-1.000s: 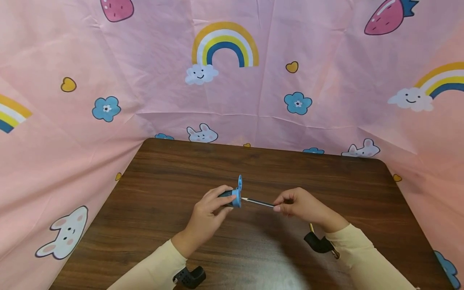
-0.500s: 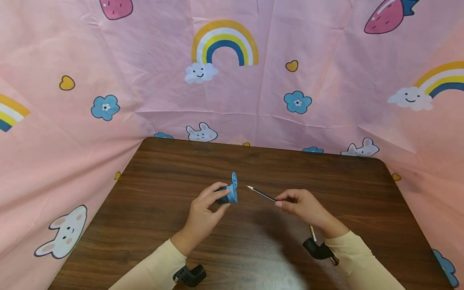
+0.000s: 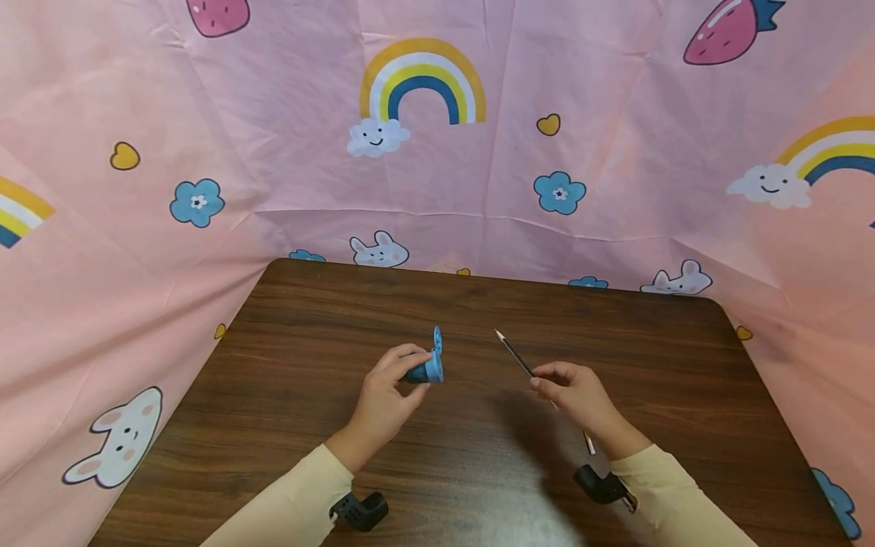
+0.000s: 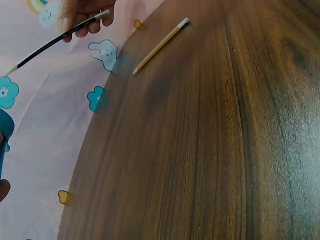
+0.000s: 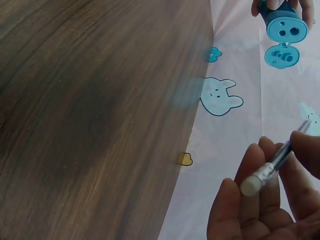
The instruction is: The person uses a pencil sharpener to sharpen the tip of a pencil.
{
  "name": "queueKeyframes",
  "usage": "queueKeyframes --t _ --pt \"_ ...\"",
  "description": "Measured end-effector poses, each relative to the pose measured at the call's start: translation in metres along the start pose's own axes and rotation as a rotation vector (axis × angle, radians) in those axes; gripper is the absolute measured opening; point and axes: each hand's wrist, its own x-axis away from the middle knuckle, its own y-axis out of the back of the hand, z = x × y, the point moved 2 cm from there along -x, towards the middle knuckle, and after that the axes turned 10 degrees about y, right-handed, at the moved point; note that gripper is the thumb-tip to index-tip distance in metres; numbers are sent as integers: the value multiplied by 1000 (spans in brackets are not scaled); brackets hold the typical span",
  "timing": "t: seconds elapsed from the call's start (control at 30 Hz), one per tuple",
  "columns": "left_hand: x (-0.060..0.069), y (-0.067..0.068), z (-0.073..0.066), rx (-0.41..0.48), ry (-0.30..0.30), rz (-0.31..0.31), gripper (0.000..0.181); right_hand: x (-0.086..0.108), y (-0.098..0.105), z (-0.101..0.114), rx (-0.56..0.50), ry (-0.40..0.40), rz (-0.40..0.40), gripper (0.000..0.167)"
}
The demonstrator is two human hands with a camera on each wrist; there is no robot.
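My left hand grips a blue pencil sharpener above the table, fingers and thumb around its dark body. The sharpener's flip lid hangs open, and in the right wrist view its face shows round holes of differing size. Off to the right, my right hand pinches a dark pencil between thumb and fingers. The pencil's sharpened tip points up and to the left, apart from the sharpener. Its pale eraser end faces the right wrist camera. Most of the left hand lies outside the left wrist view.
A yellow pencil with a white eraser lies on the dark wood table, partly hidden by the right hand in the head view. Pink printed cloth hangs around the table's back and sides. Black camera mounts sit at both wrists.
The dark pencil's tip has come away from the sharpener's face. My right hand has drawn it rightward and swung its tip upward. The sharpener has shifted slightly left.
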Motion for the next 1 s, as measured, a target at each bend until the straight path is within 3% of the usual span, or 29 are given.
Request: queueKeyframes --t 0.3,0.43,0.7,1.0 --pt "-4 -2 8 -44 39 66 45 1 8 -8 -39 -54 -51 23" --pt "-6 -2 11 -73 46 97 45 0 14 -13 15 -54 -64 23" --pt "-8 -9 20 -124 40 133 48 1 25 -30 235 -67 -73 24" --pt "-10 -11 24 -200 9 131 47 4 37 -50 239 -123 -73 26"
